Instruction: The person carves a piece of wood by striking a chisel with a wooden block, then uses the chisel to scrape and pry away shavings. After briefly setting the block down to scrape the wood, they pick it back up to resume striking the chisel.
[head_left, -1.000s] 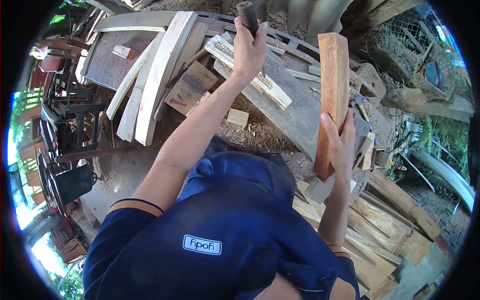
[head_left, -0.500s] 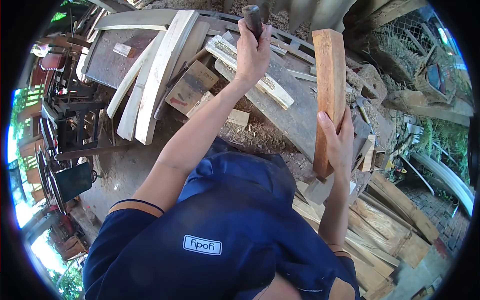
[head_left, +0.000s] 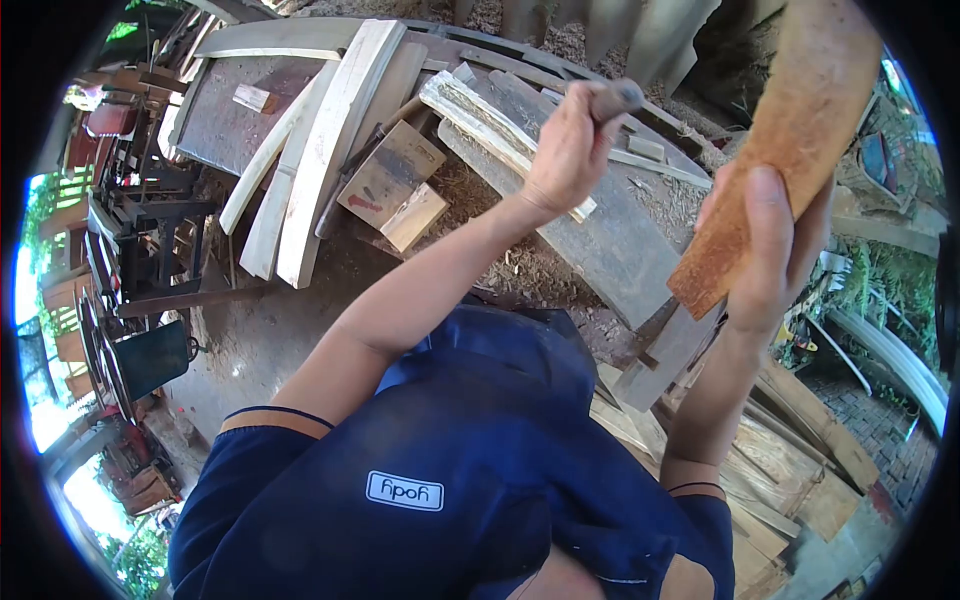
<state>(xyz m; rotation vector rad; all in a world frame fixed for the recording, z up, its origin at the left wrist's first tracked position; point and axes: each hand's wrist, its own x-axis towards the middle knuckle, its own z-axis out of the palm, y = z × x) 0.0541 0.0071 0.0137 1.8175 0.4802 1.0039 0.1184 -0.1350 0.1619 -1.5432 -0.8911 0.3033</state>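
Note:
My left hand (head_left: 570, 155), fingers wrapped, grips a dark round handle (head_left: 617, 98) whose rounded end sticks out of the fist. What lies at its other end is hidden. My right hand (head_left: 765, 245) holds a reddish-brown, slightly curved wooden piece (head_left: 800, 110), thumb along its near face. That piece is lifted and tilted, its far end reaching the top edge of the view. Below both hands lies a grey plank (head_left: 610, 260) on the workbench, and a pale grooved wooden strip (head_left: 480, 120) rests near my left wrist.
Long pale boards (head_left: 340, 150) lean over the bench on the left. A wooden box (head_left: 392, 170) with a small wood block (head_left: 414, 216) stands beside them. Shavings (head_left: 520, 265) litter the work area. More planks (head_left: 770, 470) lie at lower right, and chairs (head_left: 145, 360) stand at far left.
My right hand has raised the wooden piece off the bench area, up and to the right, tilting it. My left hand has moved right and slightly down with the handle, which now points more to the right.

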